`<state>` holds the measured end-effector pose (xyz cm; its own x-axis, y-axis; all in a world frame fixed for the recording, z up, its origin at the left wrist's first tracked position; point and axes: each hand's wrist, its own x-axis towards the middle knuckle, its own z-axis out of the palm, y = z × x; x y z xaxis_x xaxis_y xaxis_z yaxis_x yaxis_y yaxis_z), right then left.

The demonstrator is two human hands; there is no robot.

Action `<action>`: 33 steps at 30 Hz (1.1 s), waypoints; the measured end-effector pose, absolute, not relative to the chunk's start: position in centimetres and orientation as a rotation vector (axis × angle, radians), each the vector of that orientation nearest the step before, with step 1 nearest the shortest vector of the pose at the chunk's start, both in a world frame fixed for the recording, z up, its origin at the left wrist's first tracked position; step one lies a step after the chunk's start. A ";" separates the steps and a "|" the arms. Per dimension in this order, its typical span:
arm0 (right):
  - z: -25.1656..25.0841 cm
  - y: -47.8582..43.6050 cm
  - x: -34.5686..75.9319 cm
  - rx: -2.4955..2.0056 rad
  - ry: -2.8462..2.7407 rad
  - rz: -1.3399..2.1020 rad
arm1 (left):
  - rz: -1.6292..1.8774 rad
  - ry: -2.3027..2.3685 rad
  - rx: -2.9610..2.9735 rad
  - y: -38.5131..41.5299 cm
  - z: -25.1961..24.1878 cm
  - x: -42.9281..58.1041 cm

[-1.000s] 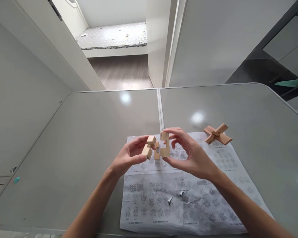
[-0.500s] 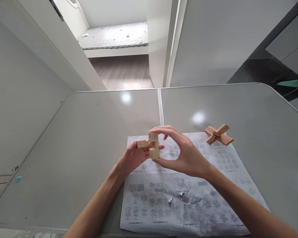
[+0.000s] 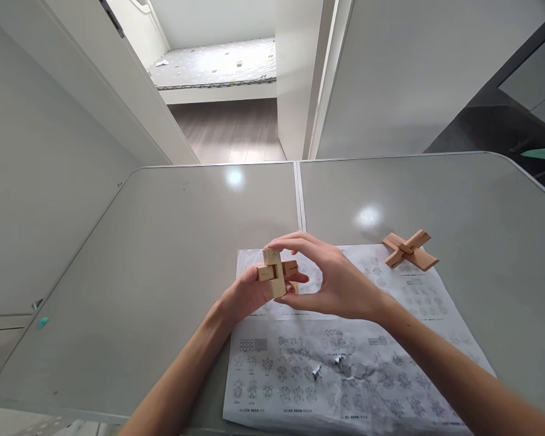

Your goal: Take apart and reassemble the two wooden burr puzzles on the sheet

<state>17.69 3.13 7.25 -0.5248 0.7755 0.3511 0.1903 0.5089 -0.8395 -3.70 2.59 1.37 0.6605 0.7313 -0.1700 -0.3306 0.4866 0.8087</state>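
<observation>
Notched wooden puzzle pieces (image 3: pixel 275 280) are held in front of me above a printed sheet, one upright and one lying across it. My left hand (image 3: pixel 249 297) grips the crosswise piece, whose ends show on both sides of the upright one. Thumb and fingers of my right hand (image 3: pixel 331 278) pinch the upright piece at its bottom and top. Part of another pale wooden surface shows behind, near my left fingers; I cannot tell whether it is separate. Some of my left fingers are hidden behind the wood.
The creased instruction sheet (image 3: pixel 300 369) with small diagrams and two torn spots lies under my hands. A reddish cross of joined wooden pieces (image 3: pixel 409 249) rests at its upper right corner. The grey table (image 3: pixel 200 224) has a seam down its middle. A doorway and bed (image 3: pixel 218 63) lie beyond.
The upright piece has moved left and turned, and now sits across the crosswise piece, which shows on both sides. The whole view has shifted slightly.
</observation>
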 end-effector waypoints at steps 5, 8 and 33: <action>7.1 3.3 17.6 -0.787 -2.001 1.024 | 0.711 0.553 0.854 2.5 0.8 -3.8; 7.0 3.5 17.6 -0.766 -2.013 1.004 | 0.690 0.551 0.868 2.4 0.4 -4.0; 5.3 4.0 17.5 -0.625 -1.946 0.981 | 0.754 0.478 0.891 2.2 0.1 -4.1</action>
